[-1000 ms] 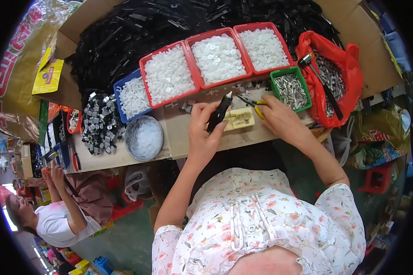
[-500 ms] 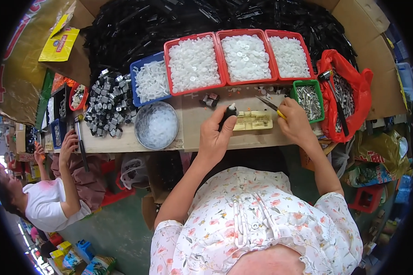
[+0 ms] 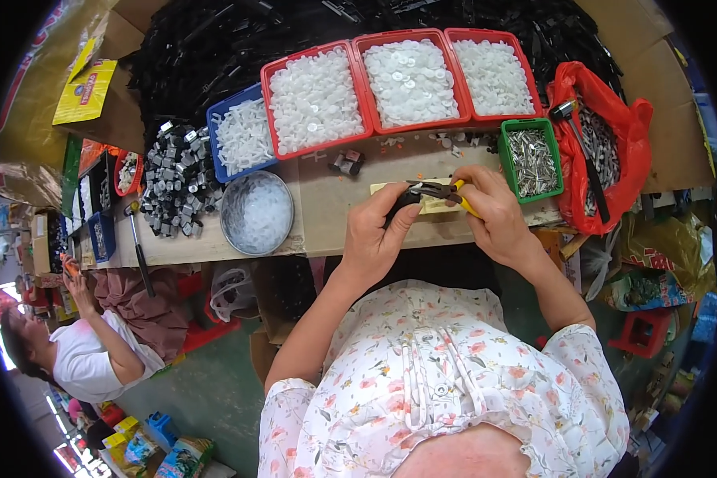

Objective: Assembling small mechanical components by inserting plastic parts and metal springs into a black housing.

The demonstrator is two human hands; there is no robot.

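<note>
My left hand (image 3: 372,236) is closed around a small black cylindrical part (image 3: 397,209) with a pale tip. In my right hand (image 3: 497,217) is a pair of pliers (image 3: 440,190) with yellow handles. The pliers' dark jaws point left and meet the tip of the black part; whether they grip it cannot be made out. Beneath both hands lies a cream-coloured block (image 3: 436,207), partly hidden by them. A little beyond my left hand, a small dark part with a metallic side (image 3: 346,162) rests on the table.
Red trays (image 3: 368,119) of white plastic pieces stand at the back, beside a blue tray (image 3: 225,174). A metal bowl (image 3: 287,231) and a heap of black-and-silver parts (image 3: 175,183) are left. Rightward sit a green bin (image 3: 555,179), a red bag (image 3: 639,151) and a hammer (image 3: 591,175). A co-worker (image 3: 95,358) sits far left.
My right hand has brought the pliers left, to the tip of the black part in my left hand. The view has shifted slightly. The co-worker's raised hand has moved away from the hammer.
</note>
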